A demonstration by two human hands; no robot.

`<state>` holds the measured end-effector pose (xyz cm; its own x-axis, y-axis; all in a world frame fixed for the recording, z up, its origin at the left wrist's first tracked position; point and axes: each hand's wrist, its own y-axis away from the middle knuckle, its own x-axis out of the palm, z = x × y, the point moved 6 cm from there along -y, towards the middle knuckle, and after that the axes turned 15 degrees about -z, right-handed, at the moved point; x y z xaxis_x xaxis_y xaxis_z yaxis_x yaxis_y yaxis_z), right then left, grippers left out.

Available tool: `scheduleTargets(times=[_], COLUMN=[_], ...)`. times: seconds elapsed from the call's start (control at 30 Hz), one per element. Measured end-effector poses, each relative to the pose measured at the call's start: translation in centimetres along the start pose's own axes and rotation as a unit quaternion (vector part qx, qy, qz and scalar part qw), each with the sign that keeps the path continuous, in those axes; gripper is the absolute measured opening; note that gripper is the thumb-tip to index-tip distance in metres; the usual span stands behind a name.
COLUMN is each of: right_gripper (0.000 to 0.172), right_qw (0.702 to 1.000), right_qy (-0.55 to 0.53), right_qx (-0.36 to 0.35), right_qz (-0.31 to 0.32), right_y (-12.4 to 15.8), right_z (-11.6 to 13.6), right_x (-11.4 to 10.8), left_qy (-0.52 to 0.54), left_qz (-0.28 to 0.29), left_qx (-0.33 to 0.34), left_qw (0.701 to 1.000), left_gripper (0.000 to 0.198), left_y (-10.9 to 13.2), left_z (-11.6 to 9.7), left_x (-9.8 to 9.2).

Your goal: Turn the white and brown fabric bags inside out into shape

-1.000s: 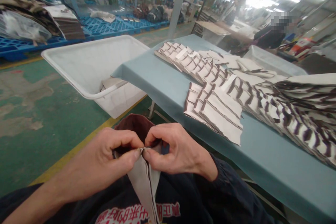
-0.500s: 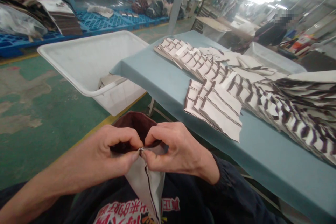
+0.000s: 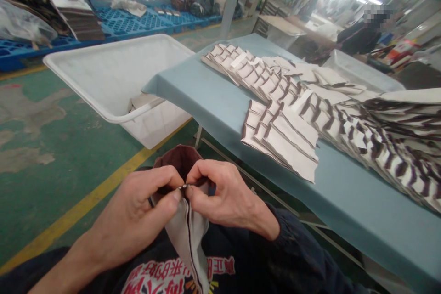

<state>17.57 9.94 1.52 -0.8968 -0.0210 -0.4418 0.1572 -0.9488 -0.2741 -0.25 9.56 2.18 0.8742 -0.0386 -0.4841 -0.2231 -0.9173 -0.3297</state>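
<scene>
L hand [image 3: 138, 216] and R hand [image 3: 229, 195], thumbs nearly meeting forefingers, pinch the edge of a brown-lined cloth piece [image 3: 177, 227] at approx. 7 o'clock, prob. to keep its edges aligned; the rest hangs loose. Similar pieces [image 3: 292, 135] fan out on the table [image 3: 210, 101], 1 to 4 o'clock, apparently for easy pickup; a bin [image 3: 93, 66] stands at 10. Vs. 0.5 sec. ago, the pinch holds, the front flap hangs narrower, and everything sits slightly higher in view.
</scene>
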Motion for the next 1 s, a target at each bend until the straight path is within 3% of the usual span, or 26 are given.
scheduleTargets(times=[0.17, 0.37, 0.53, 0.77, 1.0], right_gripper=[0.011, 0.006, 0.004, 0.018, 0.022], right_qw=[0.999, 0.996, 0.984, 0.952, 0.944], right_qy=[-0.018, 0.022, 0.096, 0.180, 0.211], right_qx=[0.029, -0.074, -0.136, -0.241, -0.251], right_qz=[0.034, 0.055, 0.057, 0.052, 0.037], right_y=[0.1, -0.2, 0.0, 0.0, -0.4], right_z=[-0.3, 0.6, 0.5, 0.9, 1.1], right_x=[0.0, -1.3, -1.6, -1.1, -0.9], left_qy=[0.068, 0.034, 0.033, 0.014, 0.012], left_qz=[0.074, 0.126, 0.132, 0.102, 0.087], left_qx=[-0.038, -0.054, -0.084, -0.052, -0.029], left_qw=[0.994, 0.990, 0.987, 0.993, 0.996], left_gripper=[0.024, 0.024, 0.026, 0.029, 0.028], left_y=[-1.1, -2.0, -1.5, -1.6, -2.0], left_z=[0.8, 1.2, 2.0, 1.5, 0.8], left_x=[0.0, 0.2, 0.4, 0.3, 0.5])
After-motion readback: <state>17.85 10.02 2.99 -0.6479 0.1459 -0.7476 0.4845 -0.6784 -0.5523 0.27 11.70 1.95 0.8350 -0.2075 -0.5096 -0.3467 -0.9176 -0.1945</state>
